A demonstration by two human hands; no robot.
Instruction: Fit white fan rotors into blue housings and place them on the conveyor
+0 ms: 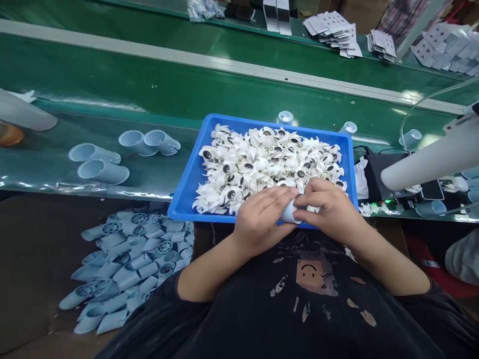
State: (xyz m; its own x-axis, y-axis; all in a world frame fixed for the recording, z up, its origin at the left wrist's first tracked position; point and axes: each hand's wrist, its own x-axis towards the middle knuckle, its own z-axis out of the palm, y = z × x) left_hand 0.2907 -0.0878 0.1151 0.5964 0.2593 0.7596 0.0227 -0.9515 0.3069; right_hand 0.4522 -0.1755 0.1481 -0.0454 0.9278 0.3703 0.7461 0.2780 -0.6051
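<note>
My left hand (262,217) is wrapped round a light blue plastic tube (289,213) above the front edge of a blue tray (187,184). At the tube's right-hand opening, the fingers of my right hand (324,204) are pinched together, partly inside the rim. What they hold there, if anything, is hidden. Heaped in the tray are white fan wheels (249,167) with curved blades and dark round hubs.
Several light blue tubes (103,172) lie on the bench at the left. More fill a box (26,259) below. Single tubes (285,118) stand on the green conveyor (168,82). A white lamp-like arm (430,154) reaches in from the right over a black device (385,174).
</note>
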